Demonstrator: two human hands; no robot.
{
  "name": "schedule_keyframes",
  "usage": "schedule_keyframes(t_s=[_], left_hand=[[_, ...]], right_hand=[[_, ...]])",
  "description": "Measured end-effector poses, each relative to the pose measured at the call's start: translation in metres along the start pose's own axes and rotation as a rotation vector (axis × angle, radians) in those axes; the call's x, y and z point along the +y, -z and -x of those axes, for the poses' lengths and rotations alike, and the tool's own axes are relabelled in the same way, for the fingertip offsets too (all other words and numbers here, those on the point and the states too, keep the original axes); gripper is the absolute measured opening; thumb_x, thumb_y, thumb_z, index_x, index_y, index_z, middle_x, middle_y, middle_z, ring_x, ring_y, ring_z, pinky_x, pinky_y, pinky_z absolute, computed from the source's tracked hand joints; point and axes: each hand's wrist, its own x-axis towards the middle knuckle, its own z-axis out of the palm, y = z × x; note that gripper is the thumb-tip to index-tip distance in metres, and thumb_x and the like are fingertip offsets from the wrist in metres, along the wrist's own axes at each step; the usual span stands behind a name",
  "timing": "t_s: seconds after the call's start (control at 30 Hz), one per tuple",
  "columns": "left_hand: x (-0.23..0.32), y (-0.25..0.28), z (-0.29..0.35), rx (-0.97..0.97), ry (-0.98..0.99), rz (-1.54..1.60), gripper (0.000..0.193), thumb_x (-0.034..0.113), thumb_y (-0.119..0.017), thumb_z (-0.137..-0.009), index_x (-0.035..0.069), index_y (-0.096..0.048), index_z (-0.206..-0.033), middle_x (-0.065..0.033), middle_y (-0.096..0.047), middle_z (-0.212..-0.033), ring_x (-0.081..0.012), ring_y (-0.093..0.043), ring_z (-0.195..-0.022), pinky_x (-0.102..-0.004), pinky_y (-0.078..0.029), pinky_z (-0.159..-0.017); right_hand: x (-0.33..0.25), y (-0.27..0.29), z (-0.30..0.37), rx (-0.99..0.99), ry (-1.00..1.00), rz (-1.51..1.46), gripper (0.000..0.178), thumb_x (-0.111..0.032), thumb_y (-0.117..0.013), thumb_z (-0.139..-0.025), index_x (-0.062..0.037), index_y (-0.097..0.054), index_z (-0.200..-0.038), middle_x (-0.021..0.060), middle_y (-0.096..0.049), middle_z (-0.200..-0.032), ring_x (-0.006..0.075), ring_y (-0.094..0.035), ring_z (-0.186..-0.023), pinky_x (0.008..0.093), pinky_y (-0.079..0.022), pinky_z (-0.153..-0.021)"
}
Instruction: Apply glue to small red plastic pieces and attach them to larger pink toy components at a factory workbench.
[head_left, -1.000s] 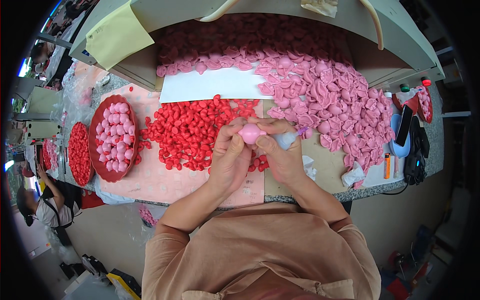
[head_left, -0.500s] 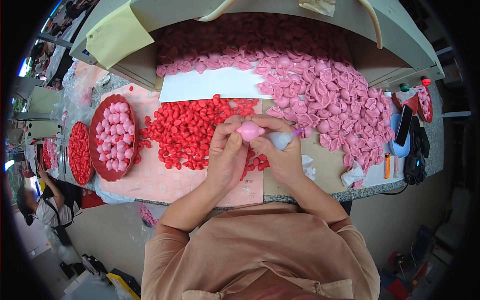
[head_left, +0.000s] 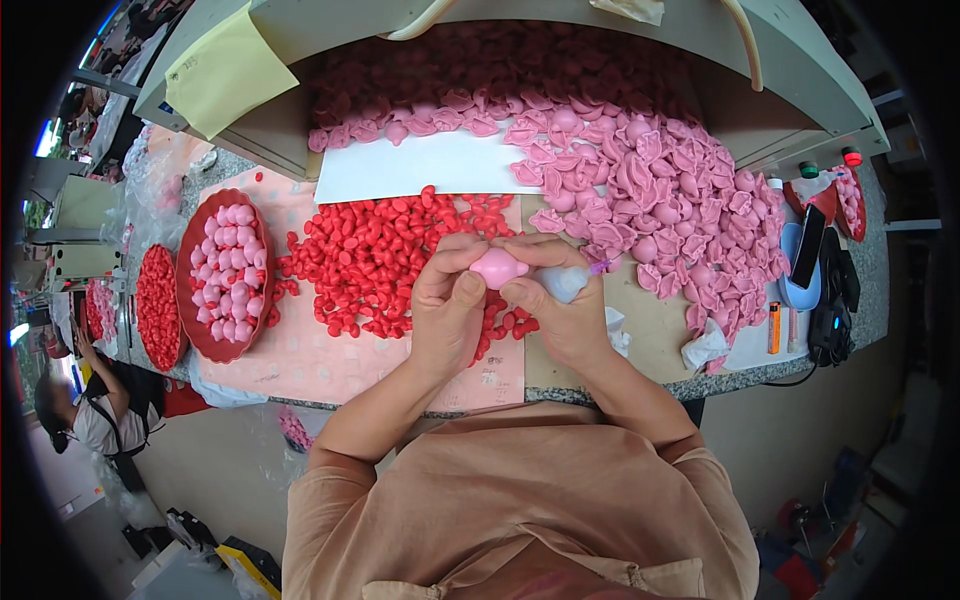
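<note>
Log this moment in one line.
left hand: pink piece | right hand: same piece, translucent bottle | nearby: red pieces, pink pile

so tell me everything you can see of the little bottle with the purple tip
The small bottle looks like translucent plastic, pale bluish-white, with a narrow purple tip. It lies tilted in the right hand, its tip pointing to the right and slightly away from the person. The hand hides part of its body; how full it is cannot be told.
</note>
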Motion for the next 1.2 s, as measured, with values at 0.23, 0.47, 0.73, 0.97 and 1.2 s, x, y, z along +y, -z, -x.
schedule_keyframes(t_s=[0.23, 0.47, 0.73, 0.97, 1.2], left_hand=[[0.015, -0.004, -0.014, 0.123, 0.112, -0.348, 0.028, 0.002, -0.06, -0.083, 0.003, -0.055, -0.111, -0.0026, -0.051, -0.101, -0.0102, -0.052, -0.092, -0.02, -0.046, -0.076], [0.01, -0.011, -0.015, -0.015, -0.145, -0.446, 0.058, -0.004, -0.061, -0.08, 0.003, -0.033, -0.13, -0.0099, -0.051, -0.107, -0.0131, -0.053, -0.094, -0.025, -0.047, -0.081], [0.013, -0.003, -0.01, -0.066, -0.221, -0.664, 0.055, -0.001, -0.062, -0.08, 0.003, -0.037, -0.128, -0.012, -0.051, -0.115, -0.0157, -0.052, -0.102, -0.029, -0.043, -0.087], [0.014, 0.001, -0.008, -0.037, -0.352, -0.87, 0.049, 0.005, -0.067, -0.078, 0.004, -0.046, -0.122, -0.0107, -0.056, -0.105, -0.0194, -0.055, -0.098, -0.0314, -0.044, -0.082], [0.019, 0.004, -0.009, -0.102, -0.369, -0.897, 0.04, 0.0, -0.065, -0.078, 0.002, -0.048, -0.115, -0.0114, -0.053, -0.108, -0.0205, -0.05, -0.105, -0.0329, -0.038, -0.093]], right_hand=[[-0.009, 0.008, -0.011, -0.049, -0.159, 0.209, 0.031, -0.004, -0.063, -0.083, -0.0006, -0.053, -0.112, 0.004, -0.057, -0.092, 0.0072, -0.052, -0.079, 0.023, -0.045, -0.067], [-0.003, 0.01, -0.011, -0.008, -0.319, 0.04, 0.037, -0.014, -0.058, -0.087, -0.0003, -0.049, -0.12, 0.0028, -0.055, -0.088, 0.0073, -0.049, -0.069, 0.0221, -0.043, -0.06], [0.0, 0.014, -0.01, -0.094, -0.349, 0.064, 0.039, -0.019, -0.056, -0.089, -0.0039, -0.048, -0.124, 0.0012, -0.056, -0.089, 0.0051, -0.051, -0.068, 0.0179, -0.042, -0.058], [0.005, 0.01, -0.008, -0.081, -0.343, -0.146, 0.042, -0.018, -0.058, -0.088, -0.0011, -0.046, -0.124, 0.0009, -0.053, -0.084, 0.0062, -0.05, -0.067, 0.0192, -0.042, -0.058], [0.009, 0.0, -0.005, -0.058, -0.207, -0.151, 0.035, -0.019, -0.057, -0.089, -0.0016, -0.048, -0.118, 0.0031, -0.053, -0.089, 0.0059, -0.046, -0.065, 0.0181, -0.038, -0.057]])
